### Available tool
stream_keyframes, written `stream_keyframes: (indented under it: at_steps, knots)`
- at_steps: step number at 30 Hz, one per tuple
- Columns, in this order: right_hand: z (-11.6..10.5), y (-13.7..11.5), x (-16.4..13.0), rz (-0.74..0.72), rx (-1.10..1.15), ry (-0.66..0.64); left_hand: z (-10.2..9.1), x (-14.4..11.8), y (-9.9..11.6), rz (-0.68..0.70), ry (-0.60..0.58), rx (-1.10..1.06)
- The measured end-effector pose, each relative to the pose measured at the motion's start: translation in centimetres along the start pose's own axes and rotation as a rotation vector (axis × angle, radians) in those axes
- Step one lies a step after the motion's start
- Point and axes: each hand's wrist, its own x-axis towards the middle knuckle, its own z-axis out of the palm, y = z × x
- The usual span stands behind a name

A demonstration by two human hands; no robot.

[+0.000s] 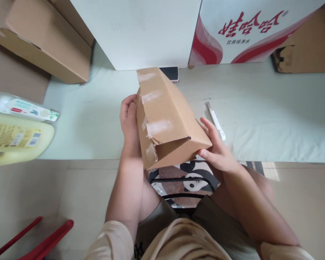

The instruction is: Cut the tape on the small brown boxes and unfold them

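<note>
A brown cardboard box (173, 108), shaped like a wedge, is held tilted between my hands over the table's near edge. White strips of tape or torn paper mark its side, and a dark gap shows at its near end. My left hand (130, 117) presses its left side, fingers partly hidden behind the cardboard. At the lower right corner, my right hand (216, 146) grips the box with thumb and fingers. A white utility knife (216, 122) lies on the table just beyond my right fingers. Behind the box a dark phone (173, 74) is partly covered.
Large cartons (51, 39) stand at the left, beside a clear bottle (21, 106) and a yellow jug (18, 139). White boxes (151, 32) line the back of the pale green tablecloth (260, 115). Another brown carton (308, 47) is at far right. Red bars (48, 240) show at lower left.
</note>
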Motion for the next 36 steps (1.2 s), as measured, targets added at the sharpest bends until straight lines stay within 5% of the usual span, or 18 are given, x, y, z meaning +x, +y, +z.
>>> stream_keyframes:
  at_steps: [5, 12, 21, 30, 36]
  knots:
    - [-0.3, 0.7, 0.3, -0.110, -0.176, 0.266, 0.7, -0.3, -0.5, -0.086, 0.002, -0.042]
    - [-0.6, 1.1, 0.2, -0.058, -0.471, 0.565, 1.8, -0.6, -1.4, -0.236, -0.261, -0.056]
    - [-0.9, 2.2, 0.9, -0.156, -0.545, 0.621, 1.8, -0.6, -1.2, -0.197, -0.238, -0.087]
    - [-1.1, 1.1, 0.4, 0.070, -0.514, 0.705, 1.2, -0.8, -1.6, -0.219, -0.360, -0.105]
    - [-1.0, 0.6, 0.5, 0.069, -0.550, 0.778, 1.1, -0.6, -2.3, -0.118, -0.358, -0.012]
